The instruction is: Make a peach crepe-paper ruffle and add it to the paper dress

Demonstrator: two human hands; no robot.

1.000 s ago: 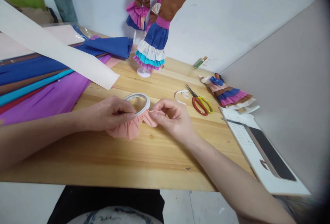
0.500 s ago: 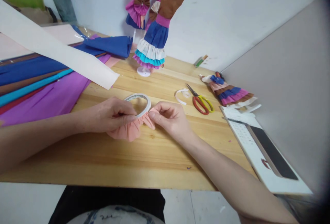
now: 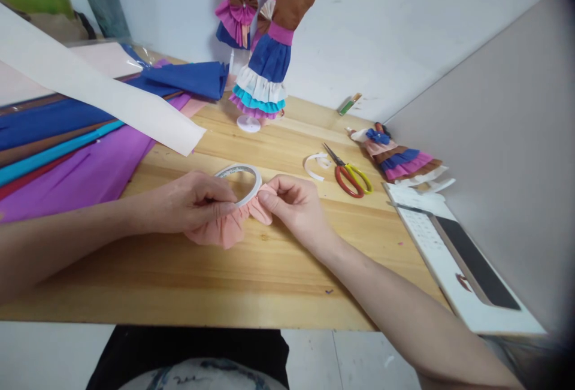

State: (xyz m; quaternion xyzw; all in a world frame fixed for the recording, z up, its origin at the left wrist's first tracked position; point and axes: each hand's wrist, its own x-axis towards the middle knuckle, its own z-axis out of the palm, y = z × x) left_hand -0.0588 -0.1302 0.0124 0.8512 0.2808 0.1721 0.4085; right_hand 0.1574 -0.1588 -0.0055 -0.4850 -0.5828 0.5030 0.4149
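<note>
My left hand (image 3: 191,201) is closed in a pinch on a gathered strip of salmon-pink crepe paper (image 3: 220,229) near the middle of the wooden table (image 3: 251,270). My right hand (image 3: 296,204) pinches the same ruffle at its right end. A white tape roll (image 3: 240,181) lies just behind the ruffle, touching my left fingertips. The paper between my fingers is bunched in pleats.
Sheets of coloured crepe paper (image 3: 76,144) and a long white strip (image 3: 99,96) cover the left. A doll in a layered paper dress (image 3: 269,60) stands at the back. Red and yellow scissors (image 3: 350,177), a lying dressed doll (image 3: 395,159) and a white board (image 3: 453,252) are on the right.
My right hand has closed in slightly toward the left hand, bunching the pink ruffle tighter. The view has shifted a little.
</note>
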